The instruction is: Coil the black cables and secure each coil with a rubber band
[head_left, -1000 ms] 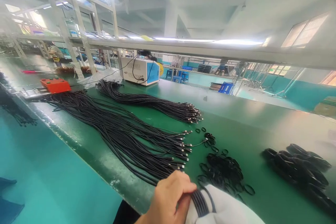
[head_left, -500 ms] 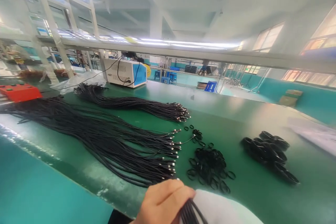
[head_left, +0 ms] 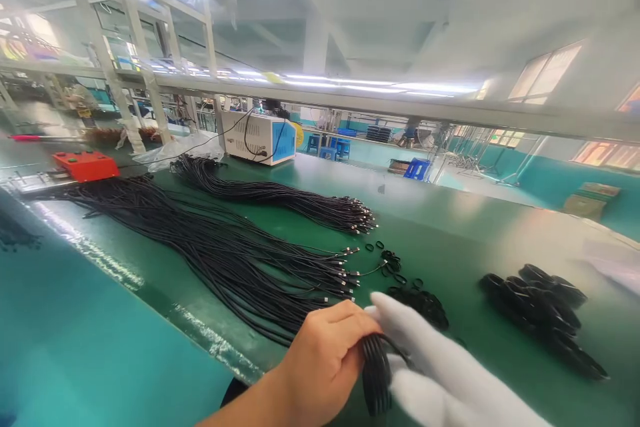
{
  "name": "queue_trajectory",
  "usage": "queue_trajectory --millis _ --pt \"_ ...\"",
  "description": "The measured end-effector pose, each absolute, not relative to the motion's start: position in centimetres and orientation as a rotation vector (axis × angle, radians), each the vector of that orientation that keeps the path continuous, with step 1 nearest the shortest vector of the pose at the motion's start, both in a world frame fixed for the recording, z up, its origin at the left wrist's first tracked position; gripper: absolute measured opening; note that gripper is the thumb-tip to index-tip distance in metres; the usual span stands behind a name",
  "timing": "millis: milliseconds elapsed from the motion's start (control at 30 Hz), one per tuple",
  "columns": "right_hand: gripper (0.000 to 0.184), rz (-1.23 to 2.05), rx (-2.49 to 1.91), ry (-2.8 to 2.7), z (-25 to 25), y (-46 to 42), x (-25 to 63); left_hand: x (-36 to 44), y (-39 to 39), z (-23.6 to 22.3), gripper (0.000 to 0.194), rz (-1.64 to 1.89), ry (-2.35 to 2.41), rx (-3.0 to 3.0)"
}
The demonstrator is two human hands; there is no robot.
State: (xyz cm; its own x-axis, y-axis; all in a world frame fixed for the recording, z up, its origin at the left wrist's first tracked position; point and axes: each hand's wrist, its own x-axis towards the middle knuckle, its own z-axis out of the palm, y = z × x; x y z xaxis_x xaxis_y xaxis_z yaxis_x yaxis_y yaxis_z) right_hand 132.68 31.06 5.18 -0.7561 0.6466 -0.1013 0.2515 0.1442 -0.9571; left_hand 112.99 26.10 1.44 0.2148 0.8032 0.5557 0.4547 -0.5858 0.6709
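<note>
My bare left hand (head_left: 333, 353) is closed around a coil of black cable (head_left: 376, 377), whose loops hang below its thumb and fingers. My right hand (head_left: 440, 367), in a white glove, is right beside the coil. One strand of the cable passes between its fingers and thumb, though blur softens the grip. Just past the hands lies a spread bundle of straight black cables (head_left: 225, 267), with metal connectors at the near end. Partly hidden behind the glove is a pile of small black rings (head_left: 425, 307).
A second cable bundle (head_left: 280, 193) lies farther back on the green table (head_left: 450, 233). Finished-looking black coils (head_left: 540, 313) are heaped at right. A red control box (head_left: 86, 165) and a white-and-blue machine (head_left: 260, 139) stand at the left and back.
Both hands have risen into fuller view, and the coil with them. My gloved right hand has come up beside the coil, its fingers now showing. The view has shifted left.
</note>
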Motion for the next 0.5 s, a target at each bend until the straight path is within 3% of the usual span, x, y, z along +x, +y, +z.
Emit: queue_trajectory --millis 67,233,400,500 --pt "0.06 1.64 -0.829 -2.097 4.7 31.5 131.6 112.9 26.3 1.5 0.028 1.27 1.175 2.094" --pt "0.034 1.773 -0.705 -2.055 3.6 32.0 128.6 112.7 26.6 1.8 0.026 1.193 1.238 2.007" --pt "0.055 1.925 -0.664 -1.89 2.0 32.8 127.4 112.9 27.2 2.1 0.032 1.17 1.434 1.915" --pt "0.053 2.201 -0.545 -1.625 0.9 33.6 127.6 113.0 27.9 2.2 0.035 1.161 1.541 1.793"
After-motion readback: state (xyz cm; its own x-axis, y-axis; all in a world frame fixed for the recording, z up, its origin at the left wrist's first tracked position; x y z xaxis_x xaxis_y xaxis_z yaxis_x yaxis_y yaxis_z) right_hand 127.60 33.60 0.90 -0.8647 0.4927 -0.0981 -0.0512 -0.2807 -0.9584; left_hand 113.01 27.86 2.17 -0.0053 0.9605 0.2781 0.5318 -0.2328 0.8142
